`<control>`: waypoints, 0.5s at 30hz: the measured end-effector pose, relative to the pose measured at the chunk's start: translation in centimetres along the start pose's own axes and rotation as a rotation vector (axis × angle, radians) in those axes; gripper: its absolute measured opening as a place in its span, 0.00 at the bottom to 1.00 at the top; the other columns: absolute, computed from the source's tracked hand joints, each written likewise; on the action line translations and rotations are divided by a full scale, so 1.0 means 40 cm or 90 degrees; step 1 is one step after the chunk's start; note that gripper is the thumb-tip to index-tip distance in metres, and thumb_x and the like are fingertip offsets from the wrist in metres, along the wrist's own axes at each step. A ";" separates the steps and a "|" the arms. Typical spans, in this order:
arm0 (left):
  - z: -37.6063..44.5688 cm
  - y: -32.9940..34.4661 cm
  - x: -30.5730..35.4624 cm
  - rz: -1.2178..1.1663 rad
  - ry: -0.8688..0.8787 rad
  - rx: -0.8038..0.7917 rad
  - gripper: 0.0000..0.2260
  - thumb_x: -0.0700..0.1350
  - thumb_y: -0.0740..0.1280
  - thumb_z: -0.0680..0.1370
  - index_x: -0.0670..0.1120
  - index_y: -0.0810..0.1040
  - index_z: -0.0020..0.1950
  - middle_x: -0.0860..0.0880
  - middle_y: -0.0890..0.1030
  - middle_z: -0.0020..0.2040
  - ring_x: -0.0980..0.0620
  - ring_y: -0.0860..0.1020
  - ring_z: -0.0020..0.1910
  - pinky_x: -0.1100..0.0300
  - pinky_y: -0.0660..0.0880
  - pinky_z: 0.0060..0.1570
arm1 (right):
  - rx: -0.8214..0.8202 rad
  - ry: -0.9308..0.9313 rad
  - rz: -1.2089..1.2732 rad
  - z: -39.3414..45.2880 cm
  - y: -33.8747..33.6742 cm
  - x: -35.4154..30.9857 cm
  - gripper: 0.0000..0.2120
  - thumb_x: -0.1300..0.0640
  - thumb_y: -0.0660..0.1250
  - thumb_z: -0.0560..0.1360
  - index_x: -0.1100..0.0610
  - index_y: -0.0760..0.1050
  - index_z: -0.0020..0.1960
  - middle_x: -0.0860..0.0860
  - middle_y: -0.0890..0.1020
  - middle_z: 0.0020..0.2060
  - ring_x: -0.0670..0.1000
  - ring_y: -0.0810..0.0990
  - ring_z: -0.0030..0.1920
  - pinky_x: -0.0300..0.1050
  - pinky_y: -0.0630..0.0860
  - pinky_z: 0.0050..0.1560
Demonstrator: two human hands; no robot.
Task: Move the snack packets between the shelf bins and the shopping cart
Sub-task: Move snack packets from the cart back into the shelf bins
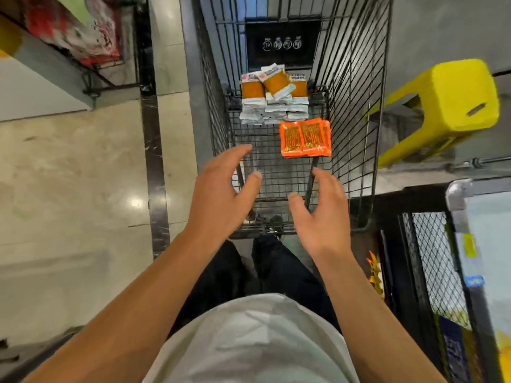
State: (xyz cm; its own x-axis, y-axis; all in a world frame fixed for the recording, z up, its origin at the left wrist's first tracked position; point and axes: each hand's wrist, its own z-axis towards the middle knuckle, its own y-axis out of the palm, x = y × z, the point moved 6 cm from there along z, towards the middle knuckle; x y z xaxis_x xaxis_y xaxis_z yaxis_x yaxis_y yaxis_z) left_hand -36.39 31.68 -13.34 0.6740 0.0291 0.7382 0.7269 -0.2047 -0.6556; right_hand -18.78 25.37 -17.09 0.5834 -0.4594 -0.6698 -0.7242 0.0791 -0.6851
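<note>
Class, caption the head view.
Both open hands reach over a shopping cart holding stacked snack packets.

Off to the right, a bright yellow plastic stool (453, 100) stands on grey concrete floor (442, 29). On the left, glossy beige stone floor tiles (69, 175) catch a glare, crossed by a dark marble strip (154, 167). Lower right, there's a black wire-mesh rack (431, 261) with a silver metal pipe corner (456, 194).

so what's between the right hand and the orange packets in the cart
Only bare wire mesh of the cart floor lies between the open right hand and the orange packets, as the head view shows; no other packet sits there.
</note>
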 end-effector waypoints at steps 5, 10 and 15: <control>0.166 0.065 0.012 -0.010 -0.011 -0.063 0.20 0.48 0.68 0.80 0.51 0.73 0.72 0.52 0.75 0.70 0.54 0.70 0.70 0.52 0.66 0.72 | -0.002 0.071 0.030 0.117 0.012 0.039 0.29 0.51 0.68 0.78 0.55 0.65 0.76 0.50 0.68 0.73 0.51 0.65 0.73 0.42 0.62 0.70; 0.341 0.174 -0.050 -0.003 -0.037 -0.150 0.21 0.48 0.68 0.80 0.49 0.72 0.73 0.50 0.75 0.71 0.53 0.71 0.70 0.54 0.67 0.71 | 0.009 0.140 -0.050 0.262 0.050 0.082 0.29 0.50 0.68 0.78 0.58 0.65 0.75 0.55 0.69 0.73 0.55 0.66 0.74 0.43 0.63 0.69; 0.498 0.324 -0.160 0.045 -0.083 -0.272 0.23 0.51 0.67 0.80 0.48 0.71 0.74 0.49 0.74 0.71 0.52 0.71 0.71 0.58 0.68 0.69 | -0.007 0.222 -0.086 0.403 0.117 0.160 0.30 0.49 0.67 0.79 0.59 0.64 0.76 0.56 0.68 0.74 0.56 0.65 0.74 0.48 0.64 0.71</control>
State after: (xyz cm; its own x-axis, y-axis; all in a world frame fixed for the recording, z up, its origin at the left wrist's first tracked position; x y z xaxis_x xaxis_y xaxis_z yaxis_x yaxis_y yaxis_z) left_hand -28.66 48.32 -29.70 0.7510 0.1174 0.6498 0.5768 -0.5957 -0.5590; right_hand -12.48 37.07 -29.21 0.5148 -0.7389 -0.4347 -0.6547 -0.0115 -0.7558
